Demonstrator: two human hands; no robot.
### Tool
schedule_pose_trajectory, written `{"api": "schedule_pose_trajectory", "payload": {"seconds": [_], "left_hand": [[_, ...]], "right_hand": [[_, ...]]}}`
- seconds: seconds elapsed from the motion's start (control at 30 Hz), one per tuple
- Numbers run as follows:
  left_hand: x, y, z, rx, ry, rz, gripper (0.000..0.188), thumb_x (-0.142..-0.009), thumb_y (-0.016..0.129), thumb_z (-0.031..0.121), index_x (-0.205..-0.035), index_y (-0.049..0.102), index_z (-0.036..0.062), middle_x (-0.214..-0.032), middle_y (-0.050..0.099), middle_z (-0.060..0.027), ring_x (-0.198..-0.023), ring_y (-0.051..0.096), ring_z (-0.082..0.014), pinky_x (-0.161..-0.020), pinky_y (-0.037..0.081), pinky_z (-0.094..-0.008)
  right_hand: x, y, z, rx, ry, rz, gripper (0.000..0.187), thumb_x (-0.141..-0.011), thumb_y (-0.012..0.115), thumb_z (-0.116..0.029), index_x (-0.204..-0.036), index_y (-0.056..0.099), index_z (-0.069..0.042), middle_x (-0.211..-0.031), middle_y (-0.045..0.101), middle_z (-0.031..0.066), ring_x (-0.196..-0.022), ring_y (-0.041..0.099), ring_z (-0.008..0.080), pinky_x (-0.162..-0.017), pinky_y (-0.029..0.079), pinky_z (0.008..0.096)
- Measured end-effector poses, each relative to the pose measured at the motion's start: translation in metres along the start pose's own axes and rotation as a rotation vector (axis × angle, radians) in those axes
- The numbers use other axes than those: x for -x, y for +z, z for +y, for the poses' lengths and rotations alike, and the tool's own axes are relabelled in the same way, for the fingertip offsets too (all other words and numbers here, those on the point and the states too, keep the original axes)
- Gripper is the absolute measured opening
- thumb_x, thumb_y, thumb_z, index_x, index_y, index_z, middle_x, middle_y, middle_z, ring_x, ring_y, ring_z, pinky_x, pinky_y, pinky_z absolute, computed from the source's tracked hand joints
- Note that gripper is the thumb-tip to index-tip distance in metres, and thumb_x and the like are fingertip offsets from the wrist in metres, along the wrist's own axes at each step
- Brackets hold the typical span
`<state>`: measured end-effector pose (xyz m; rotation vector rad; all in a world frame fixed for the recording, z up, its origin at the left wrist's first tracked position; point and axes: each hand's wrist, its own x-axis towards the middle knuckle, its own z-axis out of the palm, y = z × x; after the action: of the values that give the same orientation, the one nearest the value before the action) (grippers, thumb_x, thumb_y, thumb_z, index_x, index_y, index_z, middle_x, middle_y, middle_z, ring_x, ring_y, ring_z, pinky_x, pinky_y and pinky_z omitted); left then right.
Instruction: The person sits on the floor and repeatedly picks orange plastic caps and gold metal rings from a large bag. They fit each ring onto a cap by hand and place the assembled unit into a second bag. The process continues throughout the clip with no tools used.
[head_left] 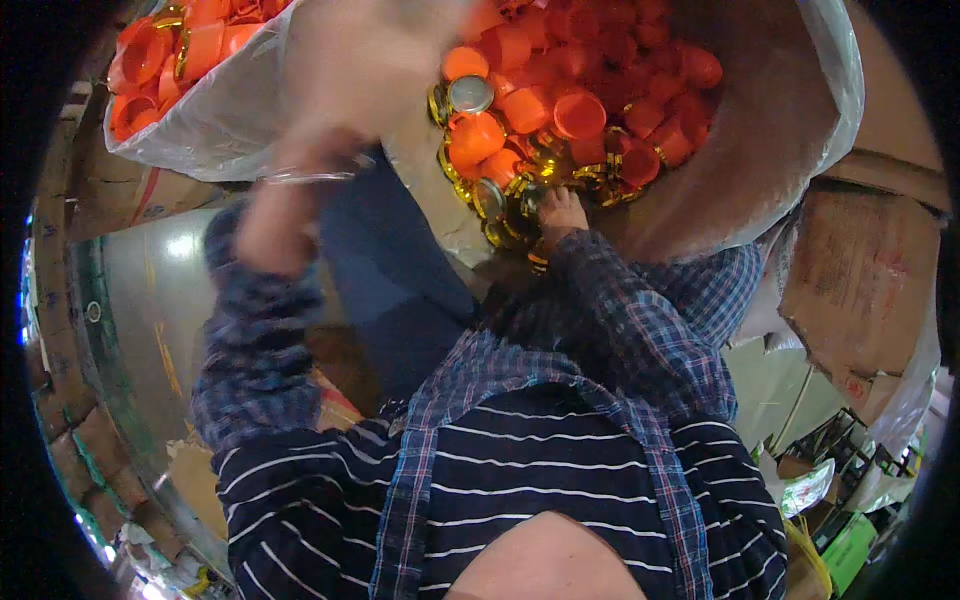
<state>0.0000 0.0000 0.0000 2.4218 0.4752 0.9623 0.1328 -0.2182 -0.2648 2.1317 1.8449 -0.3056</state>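
My right hand (563, 213) reaches into the near edge of a heap in a large plastic-lined bag (768, 190). Its fingers are curled against a gold metal lid (532, 200), partly hidden by the other lids around it. Orange plastic cups (578, 115) fill the bag behind that hand. Among them lies a round lid with a silvery face (470, 94). My left hand (375, 60) is raised at the upper left, between this bag and a second one, and smeared by motion. Its fingers and anything in them cannot be made out.
The second plastic-lined bag (215, 140), at the far left, holds more orange cups (145, 55). Cardboard (860, 285) stands to the right. My knee in dark trousers (395, 270) is beside the near bag. A green box (848, 555) and clutter lie at the lower right.
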Motion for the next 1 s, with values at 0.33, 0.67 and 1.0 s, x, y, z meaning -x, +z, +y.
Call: {"api": "schedule_pose_trajectory", "payload": {"seconds": [0.33, 0.67, 1.0], "left_hand": [[0.053, 0.263, -0.062, -0.477, 0.262, -0.524, 0.023, -0.088, 0.058, 0.016, -0.104, 0.069, 0.0049, -0.103, 0.07, -0.0122, -0.118, 0.057, -0.0295, -0.119, 0.023, -0.0481], [0.034, 0.163, -0.038, 1.073, -1.014, -0.224, 0.025, -0.098, 0.056, 0.022, -0.11, 0.062, 0.0004, -0.108, 0.068, -0.0107, -0.101, 0.065, -0.028, -0.089, 0.05, -0.0416], [0.083, 0.045, 0.097, 1.631, -1.125, 0.147, 0.029, -0.102, 0.052, 0.021, -0.124, 0.057, 0.0028, -0.118, 0.065, -0.0073, -0.109, 0.063, -0.0193, -0.098, 0.05, -0.0361]], "right_hand": [[0.035, -0.11, -0.01, -0.336, -0.137, -0.325, 0.016, -0.087, 0.065, -0.02, -0.095, 0.07, -0.007, -0.091, 0.069, 0.016, -0.083, 0.067, 0.0314, -0.074, 0.054, 0.044], [0.1, -0.191, 0.041, -1.744, 0.298, 0.516, 0.031, -0.096, 0.059, -0.012, -0.125, 0.058, -0.002, -0.115, 0.065, 0.0089, -0.102, 0.064, 0.0205, -0.091, 0.05, 0.0327], [0.103, -0.212, -0.02, -1.15, 0.126, 0.985, 0.037, -0.098, 0.053, -0.015, -0.131, 0.056, 0.0, -0.131, 0.055, 0.0182, -0.122, 0.052, 0.0326, -0.109, 0.035, 0.0387]]}}
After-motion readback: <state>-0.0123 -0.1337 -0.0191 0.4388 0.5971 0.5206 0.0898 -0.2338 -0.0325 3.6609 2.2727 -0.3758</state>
